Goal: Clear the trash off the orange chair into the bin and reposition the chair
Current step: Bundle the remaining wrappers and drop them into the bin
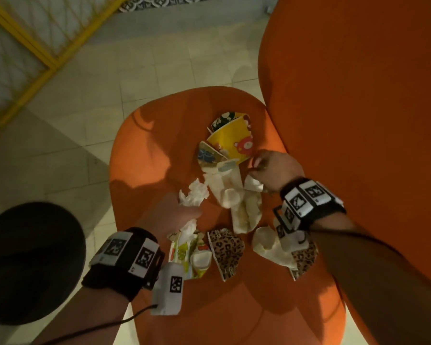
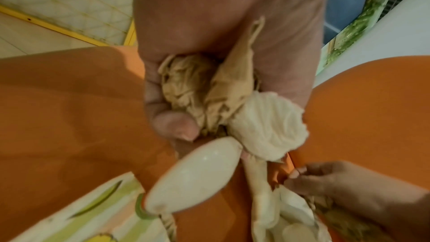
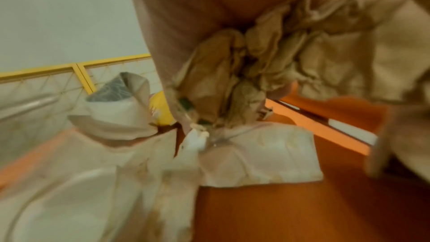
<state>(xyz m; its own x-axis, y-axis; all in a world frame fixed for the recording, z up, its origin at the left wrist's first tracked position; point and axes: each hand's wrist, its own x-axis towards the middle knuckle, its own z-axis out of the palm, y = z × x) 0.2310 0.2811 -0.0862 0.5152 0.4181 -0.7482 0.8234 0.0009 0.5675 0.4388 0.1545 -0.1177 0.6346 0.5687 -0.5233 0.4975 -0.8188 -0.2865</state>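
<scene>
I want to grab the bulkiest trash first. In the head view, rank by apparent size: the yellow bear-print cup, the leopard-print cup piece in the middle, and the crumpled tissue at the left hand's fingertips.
1. yellow bear-print cup
2. leopard-print cup piece, close to the first and nearer the camera, so unsure
3. crumpled tissue, plainly smallest

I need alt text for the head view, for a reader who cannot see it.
Two hands gather trash on an orange chair: the left hand grips crumpled tissue, the right hand pinches another tissue. Flattened paper cups lie around them.
</scene>
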